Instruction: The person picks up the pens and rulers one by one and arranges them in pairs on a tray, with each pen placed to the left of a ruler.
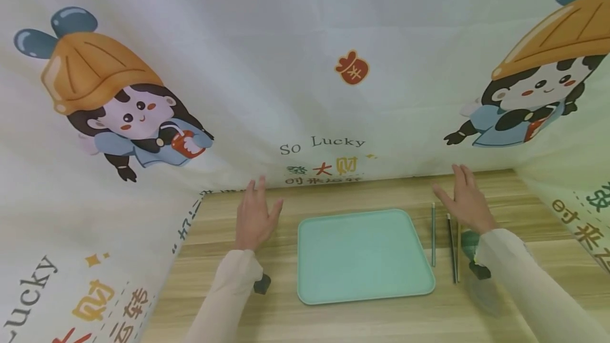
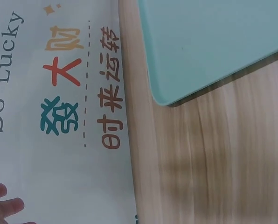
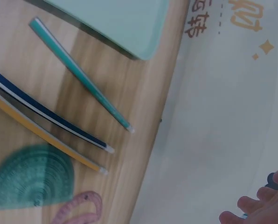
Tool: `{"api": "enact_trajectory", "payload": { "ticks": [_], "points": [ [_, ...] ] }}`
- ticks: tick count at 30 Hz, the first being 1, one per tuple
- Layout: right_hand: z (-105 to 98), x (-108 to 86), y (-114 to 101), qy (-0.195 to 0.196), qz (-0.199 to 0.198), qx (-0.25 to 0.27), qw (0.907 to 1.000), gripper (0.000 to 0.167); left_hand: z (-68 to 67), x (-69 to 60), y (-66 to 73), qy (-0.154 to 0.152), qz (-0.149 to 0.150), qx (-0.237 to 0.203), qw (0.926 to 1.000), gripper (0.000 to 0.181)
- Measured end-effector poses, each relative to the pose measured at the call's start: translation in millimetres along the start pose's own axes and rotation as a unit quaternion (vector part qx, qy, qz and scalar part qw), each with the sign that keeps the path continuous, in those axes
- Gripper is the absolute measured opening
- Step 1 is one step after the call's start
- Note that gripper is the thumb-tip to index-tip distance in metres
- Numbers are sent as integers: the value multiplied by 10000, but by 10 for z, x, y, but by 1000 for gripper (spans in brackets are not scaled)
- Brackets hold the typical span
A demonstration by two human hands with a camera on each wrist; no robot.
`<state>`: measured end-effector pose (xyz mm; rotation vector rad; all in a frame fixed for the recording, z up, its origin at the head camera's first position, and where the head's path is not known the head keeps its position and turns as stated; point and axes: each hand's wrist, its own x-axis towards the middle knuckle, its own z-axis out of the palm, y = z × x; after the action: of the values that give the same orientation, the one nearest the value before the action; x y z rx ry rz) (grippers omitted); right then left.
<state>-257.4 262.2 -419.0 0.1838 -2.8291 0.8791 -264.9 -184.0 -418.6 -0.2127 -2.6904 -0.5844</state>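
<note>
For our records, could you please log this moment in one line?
left hand: empty; right hand: empty; green protractor: right of tray

White wrinkled cloth printed with cartoon figures (image 1: 267,83) bears "So Lucky" in thin dark-grey lettering (image 2: 1,77), "發大财" in green, red and yellow characters (image 2: 62,72) and "时来运转" in smaller brown characters (image 2: 110,89), while the see-through green half-round plastic protractor (image 3: 34,179) has markings too blurred to read.

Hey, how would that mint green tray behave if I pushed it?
The mint green tray would probably slide rather than tip, since it's wide and low. It looks thin and unwarped, so likely stiff and fairly light.
</note>
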Motion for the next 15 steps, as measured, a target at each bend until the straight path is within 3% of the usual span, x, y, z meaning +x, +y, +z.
{"api": "enact_trajectory", "payload": {
  "ticks": [7, 11, 15],
  "points": [
    [82, -99, 61, -215, 336, 58, 9992, 76, 93, -124, -14, -243, -517, -542, 9969, 66],
    [132, -153, 108, -225, 576, 109, 9980, 75, 140, -186, -6, -462, -663, -699, 9943, 64],
    [175, -217, 154, -119, 635, 254, 9976, 66, 183, -254, 21, -463, -711, -803, 9932, 59]
  ]
}}
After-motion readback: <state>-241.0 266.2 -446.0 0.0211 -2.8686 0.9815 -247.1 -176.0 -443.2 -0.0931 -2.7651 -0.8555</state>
